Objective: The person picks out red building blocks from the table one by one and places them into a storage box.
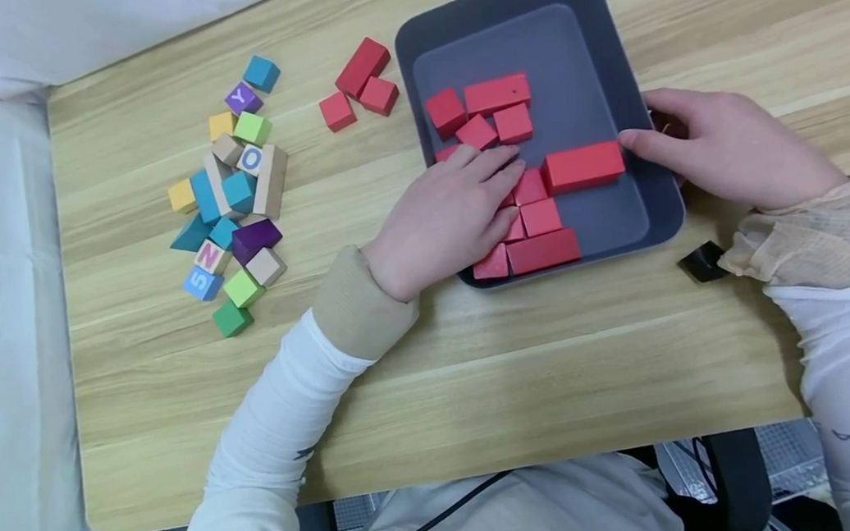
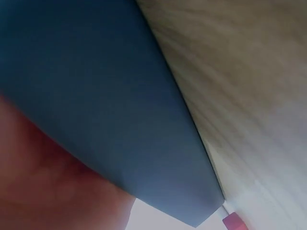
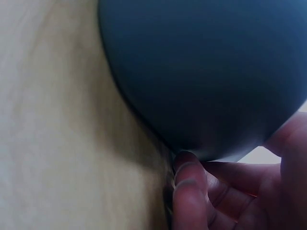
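Observation:
A dark grey rectangular tray (image 1: 528, 40) lies slanted on the table, with several red wooden blocks inside. My left hand (image 1: 447, 214) reaches over its left rim, fingers fairly straight, lying on small red blocks (image 1: 540, 218); the blocks under the palm are hidden. Right of those fingers is a long red block (image 1: 582, 166). My right hand (image 1: 730, 141) grips the tray's right side, thumb on the rim and fingers beneath the outer wall. In the right wrist view, curled fingertips (image 3: 189, 179) press the tray's underside edge (image 3: 201, 81).
Outside the tray's upper left lie three red blocks (image 1: 362, 66). Farther left spreads a heap of mixed coloured blocks (image 1: 240, 190), some lettered. A small black object (image 1: 703, 262) sits by the right wrist. The table's front edge (image 1: 484, 479) is close to the body.

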Tool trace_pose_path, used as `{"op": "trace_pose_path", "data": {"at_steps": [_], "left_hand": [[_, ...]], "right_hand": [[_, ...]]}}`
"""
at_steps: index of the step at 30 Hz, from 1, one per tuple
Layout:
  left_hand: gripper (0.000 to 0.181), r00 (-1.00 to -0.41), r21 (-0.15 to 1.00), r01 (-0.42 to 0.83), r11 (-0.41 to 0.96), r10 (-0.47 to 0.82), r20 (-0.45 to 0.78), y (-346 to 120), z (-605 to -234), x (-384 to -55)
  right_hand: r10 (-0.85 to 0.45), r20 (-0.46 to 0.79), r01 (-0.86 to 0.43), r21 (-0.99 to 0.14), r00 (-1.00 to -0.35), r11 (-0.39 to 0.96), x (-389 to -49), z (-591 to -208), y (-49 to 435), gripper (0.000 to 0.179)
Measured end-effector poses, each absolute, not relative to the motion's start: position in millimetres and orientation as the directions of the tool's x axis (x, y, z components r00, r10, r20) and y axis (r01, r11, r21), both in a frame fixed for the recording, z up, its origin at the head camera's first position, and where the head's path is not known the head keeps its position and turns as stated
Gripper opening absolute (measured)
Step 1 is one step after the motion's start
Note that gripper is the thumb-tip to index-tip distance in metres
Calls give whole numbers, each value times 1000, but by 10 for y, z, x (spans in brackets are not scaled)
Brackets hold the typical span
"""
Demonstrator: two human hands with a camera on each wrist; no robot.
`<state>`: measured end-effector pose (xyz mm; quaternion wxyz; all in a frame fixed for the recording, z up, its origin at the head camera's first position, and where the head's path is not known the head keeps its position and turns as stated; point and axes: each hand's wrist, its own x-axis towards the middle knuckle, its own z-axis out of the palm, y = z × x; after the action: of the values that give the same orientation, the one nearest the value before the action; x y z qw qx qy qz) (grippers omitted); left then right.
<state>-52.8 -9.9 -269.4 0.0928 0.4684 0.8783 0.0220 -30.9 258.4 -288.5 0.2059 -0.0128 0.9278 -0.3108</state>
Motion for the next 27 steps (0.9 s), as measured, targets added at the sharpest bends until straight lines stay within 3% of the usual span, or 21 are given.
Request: {"op": "trace_pose_path", "data": {"at_steps": [7,10,15,20,27], "left_hand": [[29,-625,433,696,573,780,-27,-164,-2685,-662],[24,-646,505,658,559,763,-3,-207,-2662,-717],[21,-685,524,654,545,721,105,-329,-2587,-804],[23,-790,523,592,613,569,228,-538,-2505,-949],[35,-920,467,392,793,351,175,-750,-2458,-1092]], "right_hand": [[-153,-374,104,-583,-915,806,-310,-2884,2584,50],[-154,-373,104,-587,-915,803,-308,-2886,2578,50],[-156,-368,99,-586,-917,804,-307,-2893,2572,48],[-159,-363,91,-582,-918,808,-312,-2883,2566,47],[-160,-362,87,-579,-918,811,-306,-2880,2573,46]]}}
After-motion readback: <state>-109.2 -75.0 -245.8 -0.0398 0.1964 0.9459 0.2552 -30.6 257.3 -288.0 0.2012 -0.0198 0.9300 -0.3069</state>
